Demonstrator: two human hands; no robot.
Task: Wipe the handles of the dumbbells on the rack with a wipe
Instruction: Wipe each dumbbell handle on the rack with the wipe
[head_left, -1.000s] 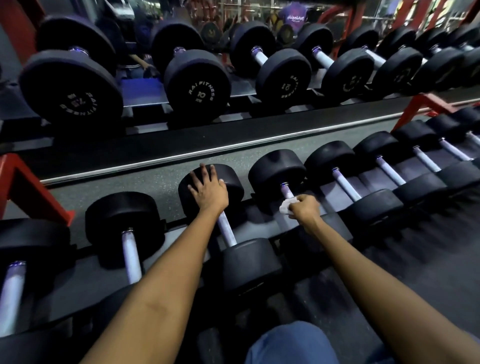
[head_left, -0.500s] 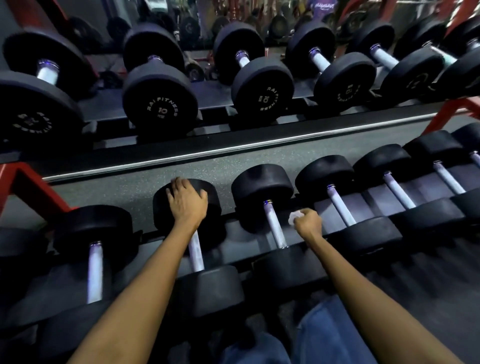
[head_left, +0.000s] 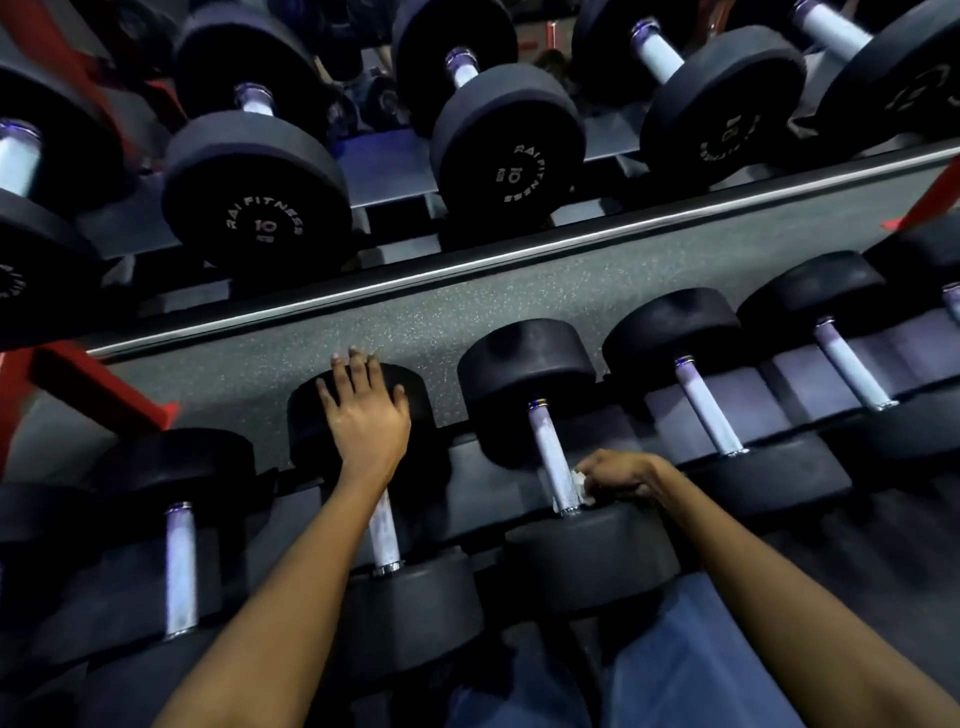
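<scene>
— Moved since half a second ago? Right hand (head_left: 615, 475) brings the wipe (head_left: 577, 480) against the handle (head_left: 553, 460).
— Gripping it, low end. Left hand (head_left: 366, 415) lies flat on the neighbouring dumbbell (head_left: 311, 410). Wiping begins.

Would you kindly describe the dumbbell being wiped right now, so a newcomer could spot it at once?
Start at the lower rack, below the mirror. Among its row of black dumbbells, find the handle where the right hand presses a white wipe. The left hand rests on the dumbbell beside it.
</scene>
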